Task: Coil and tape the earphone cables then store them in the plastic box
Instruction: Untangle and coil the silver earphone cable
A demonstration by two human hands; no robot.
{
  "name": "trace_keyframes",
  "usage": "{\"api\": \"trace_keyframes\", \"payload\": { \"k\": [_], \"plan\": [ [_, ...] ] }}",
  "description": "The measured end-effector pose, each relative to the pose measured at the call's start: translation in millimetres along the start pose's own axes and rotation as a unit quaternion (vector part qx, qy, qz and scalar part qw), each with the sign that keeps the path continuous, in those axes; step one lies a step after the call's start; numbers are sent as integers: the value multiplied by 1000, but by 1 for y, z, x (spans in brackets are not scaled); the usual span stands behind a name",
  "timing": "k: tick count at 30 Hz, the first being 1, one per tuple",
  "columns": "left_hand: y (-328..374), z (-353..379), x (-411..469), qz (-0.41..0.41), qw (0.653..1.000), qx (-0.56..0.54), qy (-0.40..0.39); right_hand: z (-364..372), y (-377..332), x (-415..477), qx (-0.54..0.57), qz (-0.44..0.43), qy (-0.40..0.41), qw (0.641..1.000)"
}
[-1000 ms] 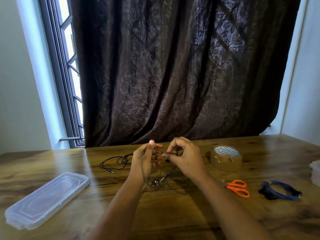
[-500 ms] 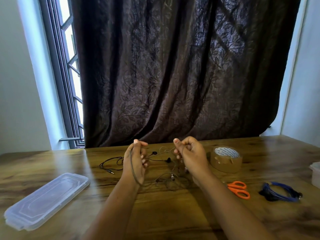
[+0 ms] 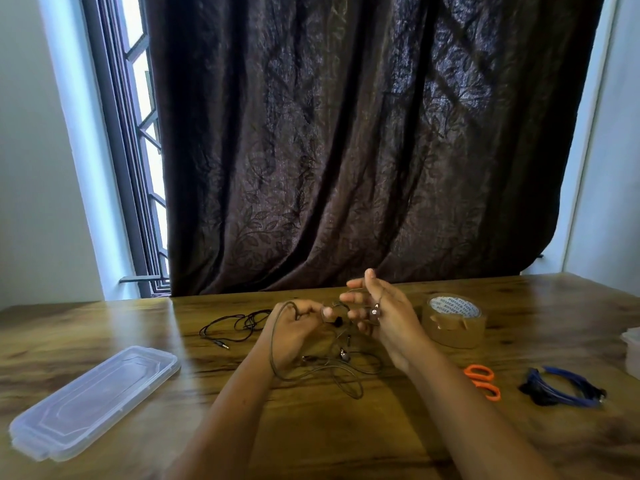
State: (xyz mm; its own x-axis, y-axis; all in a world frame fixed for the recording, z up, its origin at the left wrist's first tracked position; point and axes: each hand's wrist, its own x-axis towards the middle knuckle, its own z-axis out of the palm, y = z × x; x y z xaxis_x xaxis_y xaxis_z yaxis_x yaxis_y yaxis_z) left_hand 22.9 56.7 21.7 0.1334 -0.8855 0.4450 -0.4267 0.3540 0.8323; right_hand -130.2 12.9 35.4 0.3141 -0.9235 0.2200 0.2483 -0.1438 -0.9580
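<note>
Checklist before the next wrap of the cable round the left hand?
1. Coil anchored: ok. Left hand grips the grey earphone cable, one loop round it.
2. Feed side: ok. Cable draped over the right hand, earbud hanging against it.
3. Slack tangle-free: not ok. Loose crossing loops on the table.
4. Tape roll near: ok; free end cannot tell.
5. Orange scissors: ok, partly behind the right forearm.
6. Plastic box open: cannot tell, only its edge shows; clear lid lies apart.
</note>
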Motion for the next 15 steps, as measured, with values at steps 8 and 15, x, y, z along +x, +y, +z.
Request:
{"api": "trace_keyframes", "payload": {
  "k": [8,15],
  "plan": [
    [-15,-2,10,-23,996,24,79,1,7,2,-149,36,-13,988],
    [-21,-1,13,-28,997,-2,74,4,7,-1,-222,-107,-48,968]
  ]
}}
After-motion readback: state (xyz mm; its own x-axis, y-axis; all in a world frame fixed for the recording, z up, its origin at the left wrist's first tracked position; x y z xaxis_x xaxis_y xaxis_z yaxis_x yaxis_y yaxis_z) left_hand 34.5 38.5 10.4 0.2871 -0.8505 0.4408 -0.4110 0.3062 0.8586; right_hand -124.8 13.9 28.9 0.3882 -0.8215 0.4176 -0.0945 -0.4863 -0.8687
